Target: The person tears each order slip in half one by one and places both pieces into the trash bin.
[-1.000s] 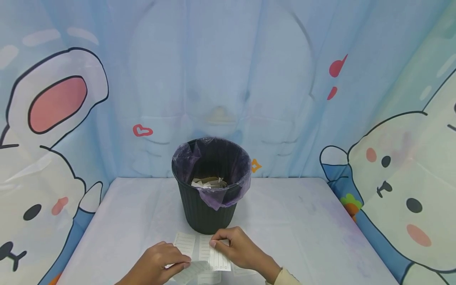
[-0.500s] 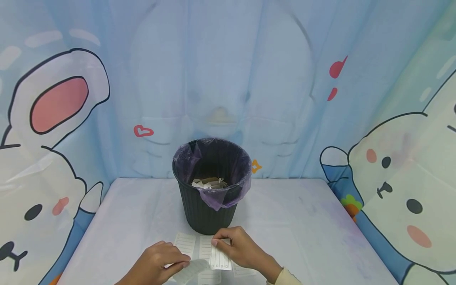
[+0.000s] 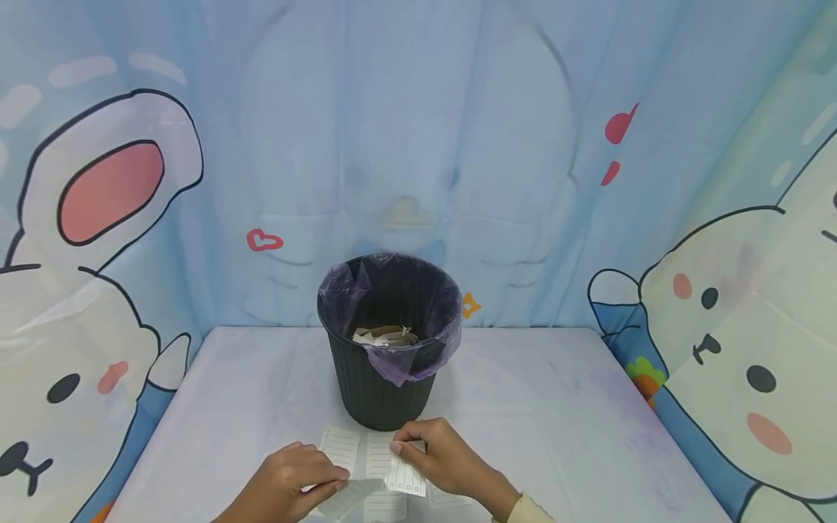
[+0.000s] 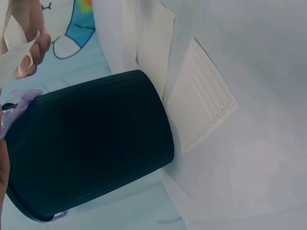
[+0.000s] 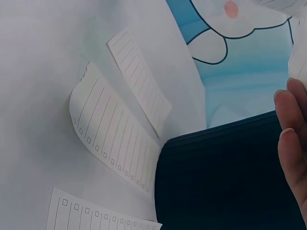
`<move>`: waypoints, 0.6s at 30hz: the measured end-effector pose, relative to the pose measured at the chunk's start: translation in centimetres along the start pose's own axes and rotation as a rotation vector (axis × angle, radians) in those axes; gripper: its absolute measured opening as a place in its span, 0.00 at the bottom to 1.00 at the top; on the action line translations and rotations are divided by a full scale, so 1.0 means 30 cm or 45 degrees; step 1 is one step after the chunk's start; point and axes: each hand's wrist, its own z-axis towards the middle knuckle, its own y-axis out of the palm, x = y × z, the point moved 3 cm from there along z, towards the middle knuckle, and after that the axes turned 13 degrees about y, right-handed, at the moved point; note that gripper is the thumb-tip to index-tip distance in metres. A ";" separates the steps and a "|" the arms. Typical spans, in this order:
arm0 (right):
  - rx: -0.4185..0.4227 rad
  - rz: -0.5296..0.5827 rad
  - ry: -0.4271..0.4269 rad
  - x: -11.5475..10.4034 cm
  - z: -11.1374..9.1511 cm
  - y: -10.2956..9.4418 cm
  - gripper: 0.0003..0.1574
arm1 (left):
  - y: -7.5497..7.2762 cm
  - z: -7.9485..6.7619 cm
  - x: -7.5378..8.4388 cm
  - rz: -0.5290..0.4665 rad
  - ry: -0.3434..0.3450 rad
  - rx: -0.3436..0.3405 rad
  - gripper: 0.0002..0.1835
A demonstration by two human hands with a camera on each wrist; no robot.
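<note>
My left hand (image 3: 288,481) pinches a thin, pale piece of paper (image 3: 349,497) between thumb and fingers, low in the head view. To its right, my right hand (image 3: 445,459) pinches a torn piece of lined checklist paper (image 3: 407,479) with small boxes along its lower edge. Both pieces are held above other lined paper pieces (image 3: 339,444) lying on the table in front of the bin. In the right wrist view the fingers (image 5: 291,139) of the right hand show at the right edge, with white paper (image 5: 299,52) above them.
A black ribbed waste bin (image 3: 382,396) with a purple liner (image 3: 445,341) stands just beyond the hands. Scraps of paper and card (image 3: 386,335) lie inside it. The white-covered table (image 3: 556,421) meets a blue cartoon curtain (image 3: 405,145) behind and at the sides.
My right hand has shifted very slightly right with its paper, which tilts a little differently. The left hand keeps its place and its hold.
</note>
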 end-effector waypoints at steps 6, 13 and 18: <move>0.017 -0.001 0.012 0.008 -0.004 -0.003 0.10 | 0.000 0.002 0.000 0.010 0.029 0.006 0.03; 0.015 0.001 0.020 0.004 -0.005 -0.006 0.10 | 0.000 0.002 -0.001 0.002 0.022 0.012 0.03; 0.026 -0.003 0.021 0.003 -0.006 -0.009 0.10 | 0.004 0.001 -0.005 -0.001 0.061 0.022 0.03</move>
